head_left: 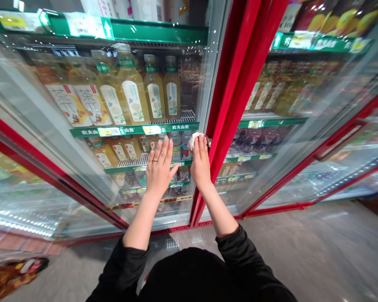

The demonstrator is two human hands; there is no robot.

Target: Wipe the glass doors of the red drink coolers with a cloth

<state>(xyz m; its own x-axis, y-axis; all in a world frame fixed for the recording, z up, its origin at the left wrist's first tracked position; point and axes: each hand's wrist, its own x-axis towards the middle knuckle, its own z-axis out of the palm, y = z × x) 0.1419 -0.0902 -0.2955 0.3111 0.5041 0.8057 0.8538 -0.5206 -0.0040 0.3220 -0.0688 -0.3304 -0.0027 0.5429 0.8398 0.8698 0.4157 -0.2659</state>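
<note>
My left hand [159,170] lies flat against the glass door [193,84] of a drinks fridge, its fingers stretched out and a ring on one of them. To its right, my right hand [201,161] presses a crumpled white cloth [193,140] onto the glass, beside the red door frame [228,96]. The cloth shows around the fingertips; the rest is hidden under the hand. Behind the glass, bottles of yellowish tea [134,92] stand on a shelf with a green label strip [176,127].
Another red-framed fridge door [271,147] adjoins on the right, with a handle [342,140] farther along. More red-framed glass [34,184] runs along the left. Grey shiny floor [302,247] lies below. Something brown and patterned [11,274] sits at the lower left.
</note>
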